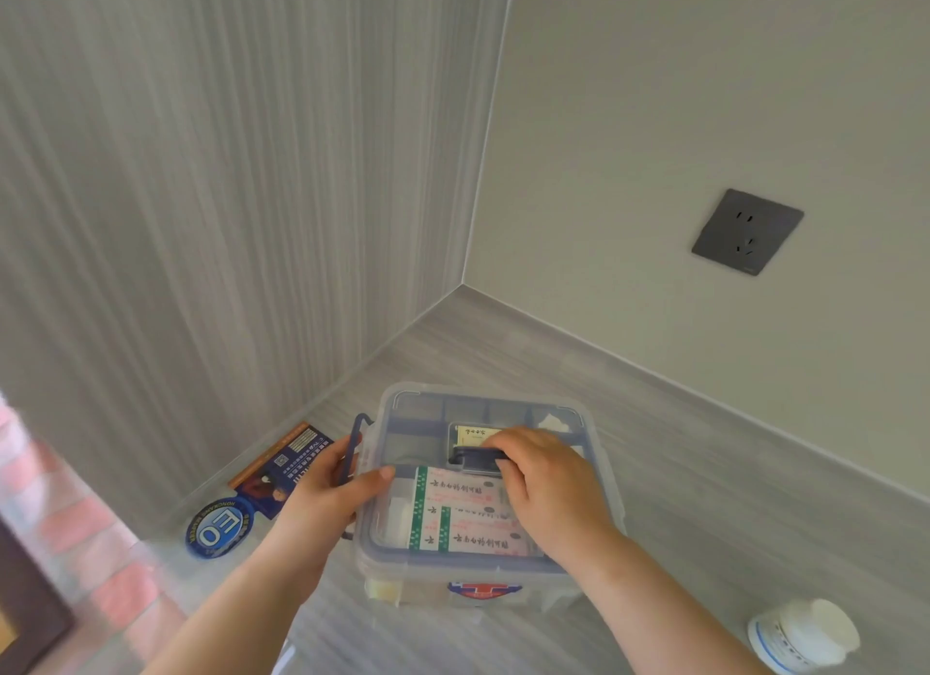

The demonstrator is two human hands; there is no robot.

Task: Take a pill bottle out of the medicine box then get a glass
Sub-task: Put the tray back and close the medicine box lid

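One white pill bottle [805,634] stands on the grey table [704,473] at the lower right edge of the view, apart from the medicine box [483,493] and clear of both hands. The single clear plastic box sits near the corner where two walls meet, its lid on. The right hand [548,488] rests on top, fingers [503,445] curled around the dark carry handle [478,457] at the lid's centre. The left hand [337,488] grips the box's left side, thumb on the lid, fingers wrapped at the dark side latch [355,448]. Through the lid, two green-striped packets [468,516] show. To the left lie one printed leaflet [282,468] and one round blue sticker [219,526]. One dark wall socket [747,231] is set in the right wall.
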